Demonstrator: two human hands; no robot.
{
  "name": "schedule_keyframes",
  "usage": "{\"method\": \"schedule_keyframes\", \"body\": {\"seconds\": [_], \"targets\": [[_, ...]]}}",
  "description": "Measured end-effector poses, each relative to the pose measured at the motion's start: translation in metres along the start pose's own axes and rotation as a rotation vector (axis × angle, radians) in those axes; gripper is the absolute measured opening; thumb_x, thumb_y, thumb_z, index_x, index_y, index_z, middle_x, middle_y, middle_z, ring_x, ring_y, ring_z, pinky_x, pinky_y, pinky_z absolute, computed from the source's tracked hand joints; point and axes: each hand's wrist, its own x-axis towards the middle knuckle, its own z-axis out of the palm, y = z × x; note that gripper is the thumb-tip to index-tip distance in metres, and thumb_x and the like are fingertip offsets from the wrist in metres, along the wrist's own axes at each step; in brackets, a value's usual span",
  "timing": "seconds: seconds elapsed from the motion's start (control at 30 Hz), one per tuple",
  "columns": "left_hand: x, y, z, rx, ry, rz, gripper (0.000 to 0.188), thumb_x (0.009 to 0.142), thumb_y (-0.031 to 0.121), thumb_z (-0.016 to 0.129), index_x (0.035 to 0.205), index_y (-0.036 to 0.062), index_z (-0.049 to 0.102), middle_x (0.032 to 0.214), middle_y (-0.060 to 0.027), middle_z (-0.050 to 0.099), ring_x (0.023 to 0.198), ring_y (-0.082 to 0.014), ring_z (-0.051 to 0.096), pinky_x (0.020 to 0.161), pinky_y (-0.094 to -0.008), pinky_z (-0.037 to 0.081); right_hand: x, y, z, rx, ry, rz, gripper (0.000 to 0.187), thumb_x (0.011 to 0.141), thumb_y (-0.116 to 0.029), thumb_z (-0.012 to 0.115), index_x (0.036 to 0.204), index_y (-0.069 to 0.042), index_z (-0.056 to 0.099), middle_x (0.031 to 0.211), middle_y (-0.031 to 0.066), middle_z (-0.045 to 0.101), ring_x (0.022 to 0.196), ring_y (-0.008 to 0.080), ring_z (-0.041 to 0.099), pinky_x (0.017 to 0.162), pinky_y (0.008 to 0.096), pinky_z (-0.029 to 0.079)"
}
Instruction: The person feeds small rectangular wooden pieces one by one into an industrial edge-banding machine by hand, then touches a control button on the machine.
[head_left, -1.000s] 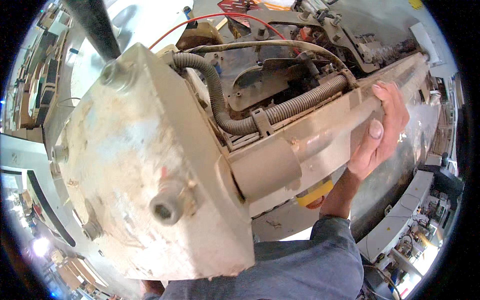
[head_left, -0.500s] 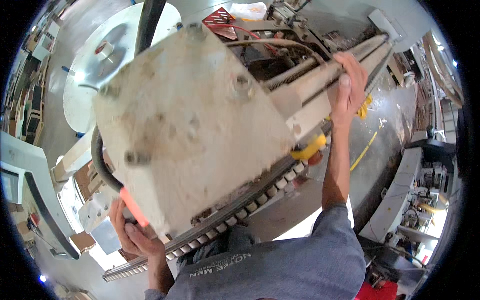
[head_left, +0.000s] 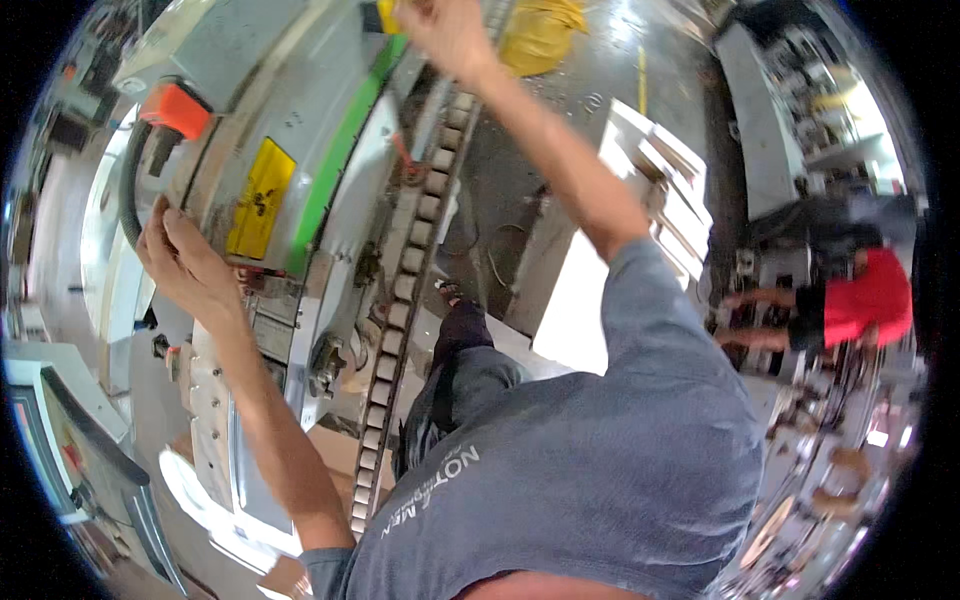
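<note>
A long grey machine cover [head_left: 335, 90] with a green strip [head_left: 345, 150] along its side runs from the upper middle down to the left. My left hand [head_left: 190, 262] is beside its near end, fingers stretched out and close to the edge. A yellow warning label [head_left: 262, 198] is just right of that hand, and an orange-red block-shaped part [head_left: 178, 110] sits above it. My right hand [head_left: 447, 38] is raised at the top, near the cover's far part. Motion blurs its fingers, and whether they grip anything does not show.
A chain-like conveyor track [head_left: 405, 285] runs between the machine and my body. White panels [head_left: 585, 300] are stacked to the right, with a yellow bag [head_left: 540, 38] beyond. A person in a red top [head_left: 868, 298] is at far right. A control screen [head_left: 35, 425] stands at left.
The large off-white plate that filled the middle is out of sight; the labelled cover with the green strip now shows. My view has turned, and both hands appear higher in the picture.
</note>
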Motion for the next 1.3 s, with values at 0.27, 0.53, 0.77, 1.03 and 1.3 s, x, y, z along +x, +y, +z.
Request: {"method": "schedule_keyframes", "body": {"seconds": [0.27,0.53,0.77,1.03,1.3], "targets": [[0.014,-0.045,-0.004,0.089,-0.089,0.295,0.046,0.099,0.034,0.051,0.112,-0.0064,0.067,0.103,-0.0285,0.064,0.097,-0.0455,0.058,0.089,-0.0508,0.043,-0.312,-0.137,-0.211,-0.083,0.005,0.727,0.04,0.084,-0.005,0.067,0.123,-0.003,0.064,0.116,0.0198,0.063,0.102,0.0338,0.062,0.081,0.039,0.057],[0.03,-0.077,-0.004,0.107,-0.191,0.27,0.048,0.099,0.037,0.051,0.114,-0.0059,0.067,0.105,-0.0289,0.066,0.098,-0.0423,0.06,0.088,-0.0469,0.046,-0.469,-0.054,-0.347,-0.898,-0.337,0.758,0.057,0.08,0.004,0.062,0.135,0.01,0.05,0.131,0.0292,0.052,0.115,0.0435,0.049,0.102,0.0479,0.043],[0.014,-0.049,-0.003,0.078,-0.171,0.15,0.055,0.102,0.044,0.045,0.116,-0.0035,0.067,0.105,-0.0254,0.066,0.095,-0.0374,0.063,0.085,-0.043,0.048,-0.476,-0.023,-0.344,-1.064,-0.544,0.77,0.048,0.08,0.005,0.057,0.128,0.012,0.051,0.112,0.0256,0.055,0.103,0.0393,0.053,0.09,0.0458,0.048],[0.026,-0.127,-0.007,0.115,-0.089,0.229,0.04,0.096,0.027,0.057,0.117,-0.0064,0.066,0.111,-0.021,0.069,0.105,-0.033,0.064,0.094,-0.0412,0.049,-0.461,-0.032,-0.33,-0.793,-0.64,0.757,0.036,0.083,-0.013,0.07,0.113,0.004,0.063,0.115,0.0227,0.061,0.108,0.0373,0.056,0.092,0.0477,0.047],[-0.163,0.1,-0.107,-0.048,-0.839,-0.056,0.063,0.075,0.019,0.083,0.133,0.0067,0.06,0.127,-0.0172,0.062,0.116,-0.0319,0.059,0.096,-0.041,0.048,-0.327,-0.199,-0.187,1.12,-0.217,1.22,0.03,0.093,-0.018,0.068,0.116,-0.001,0.06,0.106,0.0095,0.066,0.095,0.0179,0.065,0.08,0.035,0.056]]}}
